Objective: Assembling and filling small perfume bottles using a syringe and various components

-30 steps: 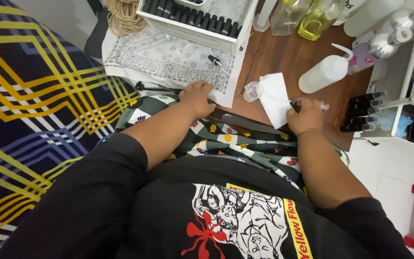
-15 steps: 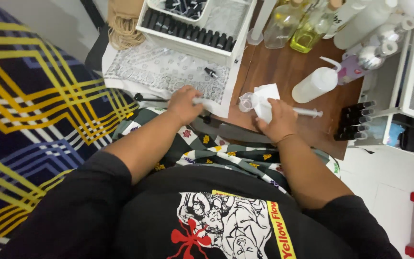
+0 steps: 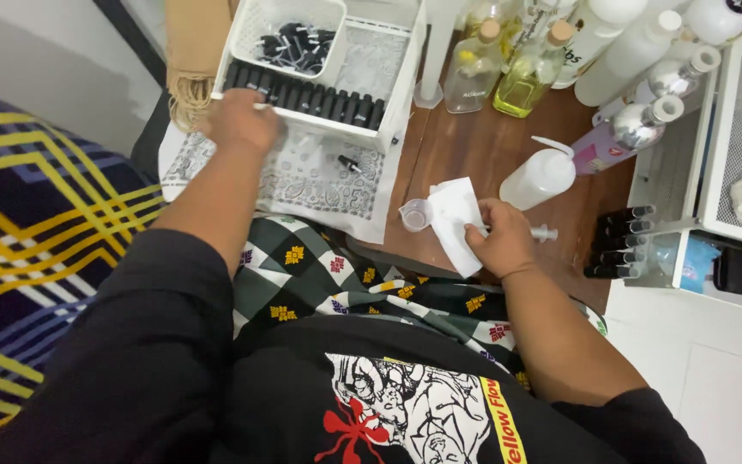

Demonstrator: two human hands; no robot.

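Note:
My left hand (image 3: 242, 122) reaches forward to the front rim of a white basket (image 3: 392, 110) that holds a row of black-capped vials (image 3: 319, 101). Its fingers are closed around a small clear vial, mostly hidden in the fist. My right hand (image 3: 500, 242) rests on the brown table (image 3: 474, 146). It grips a white tissue (image 3: 453, 219) together with a clear syringe (image 3: 544, 232) that sticks out to the right. A small clear plastic cup (image 3: 414, 215) stands just left of the tissue.
A white squeeze bottle (image 3: 538, 176) lies behind my right hand. Glass bottles of yellow liquid (image 3: 521, 77) and white bottles stand at the back. More black-capped vials (image 3: 618, 242) lie by a white wire rack (image 3: 732, 129). A patterned cloth (image 3: 319, 185) lies under the basket, and a striped blanket (image 3: 36, 232) is on the left.
My left hand has moved from near my lap forward and left to the basket. My right hand has stayed on the tissue and syringe. The view has shifted forward.

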